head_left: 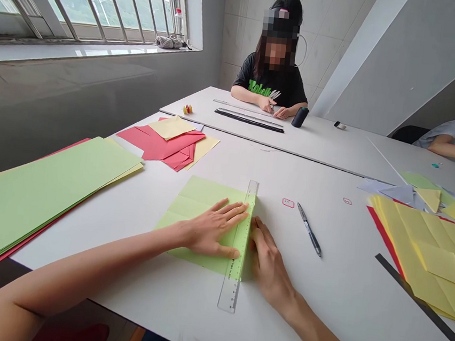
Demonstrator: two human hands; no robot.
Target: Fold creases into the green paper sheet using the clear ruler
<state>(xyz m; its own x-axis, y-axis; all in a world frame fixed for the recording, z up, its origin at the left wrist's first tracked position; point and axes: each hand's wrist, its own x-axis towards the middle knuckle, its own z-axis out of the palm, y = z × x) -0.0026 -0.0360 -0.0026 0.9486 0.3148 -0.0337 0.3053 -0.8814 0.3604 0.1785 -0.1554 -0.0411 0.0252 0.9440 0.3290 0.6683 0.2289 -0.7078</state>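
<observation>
A light green paper sheet (196, 202) with crease lines lies flat on the white table (182, 305), under my left hand (216, 228). My left hand's fingers spread across the sheet, and their tips reach a clear plastic ruler (230, 294) that lies over the sheet's right part. My right hand (269, 263) rests flat just right of the ruler, with its fingertips at the ruler's edge and the sheet's edge. Neither hand grips anything. A black and silver pen (309, 229) lies to the right of my right hand.
A large stack of green and red paper (43, 195) lies at the left. Red and yellow sheets (166, 140) lie ahead, folded yellow paper (424, 254) and a black strip (420, 301) at the right. Across the table, a co-worker (271, 73) handles something near black strips and a dark spool (299, 117).
</observation>
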